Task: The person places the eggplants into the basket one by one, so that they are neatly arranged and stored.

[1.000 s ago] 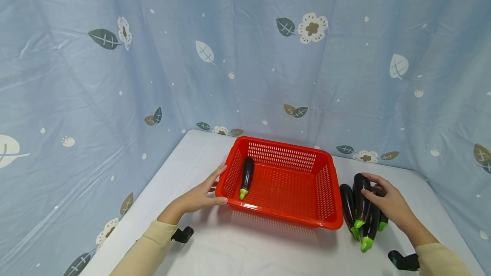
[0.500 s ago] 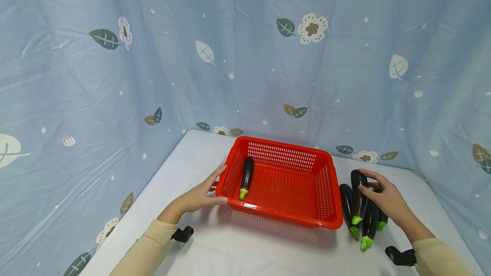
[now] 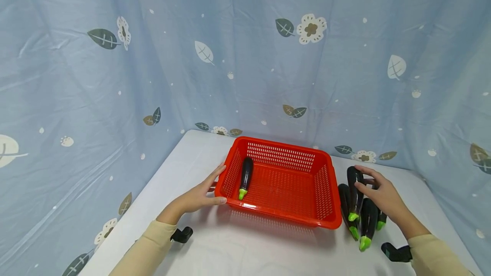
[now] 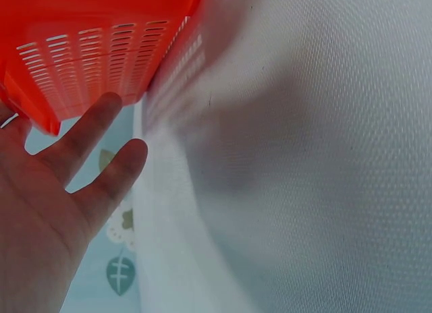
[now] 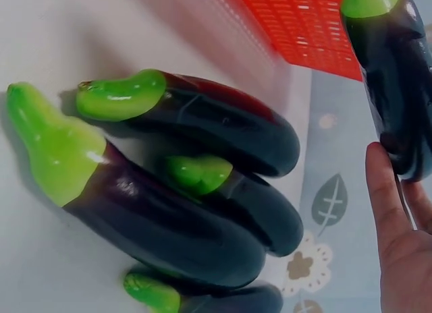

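Note:
A red plastic basket [image 3: 280, 182] stands on the white-covered table with one dark eggplant [image 3: 246, 178] inside, at its left. My left hand [image 3: 197, 195] rests on the basket's left end, thumb at the front corner; two fingers [image 4: 115, 175] appear straight and spread below the rim in the left wrist view. My right hand [image 3: 383, 191] holds another eggplant [image 3: 355, 193] between thumb and fingers, its green cap pointing down towards me. In the right wrist view this held eggplant [image 5: 398, 77] is lifted above several others, among them a large eggplant [image 5: 169, 218].
The loose eggplants [image 3: 368, 222] lie on the table right of the basket, close to its side wall. A blue patterned curtain [image 3: 261, 54] hangs behind and to both sides. White table surface [image 3: 245, 250] shows in front of the basket.
My right hand has lifted the eggplant off the pile and shifted it a little left, towards the basket. The left hand and basket stay in place.

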`<state>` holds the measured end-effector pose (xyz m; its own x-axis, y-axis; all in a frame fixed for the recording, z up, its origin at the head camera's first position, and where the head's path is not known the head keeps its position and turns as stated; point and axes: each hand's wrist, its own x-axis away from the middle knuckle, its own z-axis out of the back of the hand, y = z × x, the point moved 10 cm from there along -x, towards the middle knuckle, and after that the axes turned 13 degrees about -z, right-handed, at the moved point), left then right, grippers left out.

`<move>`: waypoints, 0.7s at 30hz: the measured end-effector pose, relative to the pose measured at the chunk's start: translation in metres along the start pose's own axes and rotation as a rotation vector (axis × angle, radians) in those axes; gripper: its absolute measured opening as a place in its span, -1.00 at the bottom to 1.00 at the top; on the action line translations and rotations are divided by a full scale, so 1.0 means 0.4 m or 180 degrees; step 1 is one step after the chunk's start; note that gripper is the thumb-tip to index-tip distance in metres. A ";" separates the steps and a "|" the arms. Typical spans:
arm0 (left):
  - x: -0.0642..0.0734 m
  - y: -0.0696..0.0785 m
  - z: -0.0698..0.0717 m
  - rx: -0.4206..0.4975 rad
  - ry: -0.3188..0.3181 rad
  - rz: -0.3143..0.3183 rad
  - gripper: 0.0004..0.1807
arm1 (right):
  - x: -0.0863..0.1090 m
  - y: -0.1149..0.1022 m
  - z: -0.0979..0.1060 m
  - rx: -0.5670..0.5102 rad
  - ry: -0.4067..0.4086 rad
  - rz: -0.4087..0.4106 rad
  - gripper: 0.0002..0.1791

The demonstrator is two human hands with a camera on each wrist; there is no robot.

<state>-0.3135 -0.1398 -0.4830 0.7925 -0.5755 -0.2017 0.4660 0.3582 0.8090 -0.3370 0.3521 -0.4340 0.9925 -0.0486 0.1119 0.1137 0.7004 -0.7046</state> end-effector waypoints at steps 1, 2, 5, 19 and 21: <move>0.000 0.000 0.000 0.0006 0.0000 0.0001 0.13 | -0.001 -0.003 0.001 -0.0004 -0.0001 0.0013 -0.27; 0.000 0.000 -0.001 0.0014 0.0000 -0.0001 0.13 | -0.002 -0.006 0.002 -0.0014 -0.0002 0.0029 -0.27; -0.001 0.000 -0.001 0.0008 0.0004 0.0010 0.13 | -0.006 -0.018 0.005 -0.0032 -0.0002 0.0085 -0.27; -0.001 0.002 -0.002 0.0027 0.0000 -0.0012 0.13 | -0.013 -0.061 0.009 -0.0100 0.0041 0.0236 -0.28; -0.001 0.003 -0.003 0.0042 -0.0003 -0.0043 0.12 | -0.013 -0.066 0.008 -0.0120 0.0054 0.0253 -0.29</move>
<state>-0.3129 -0.1384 -0.4826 0.7858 -0.5809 -0.2122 0.4715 0.3407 0.8134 -0.3452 0.3362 -0.4137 0.9991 -0.0062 0.0430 0.0359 0.6752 -0.7368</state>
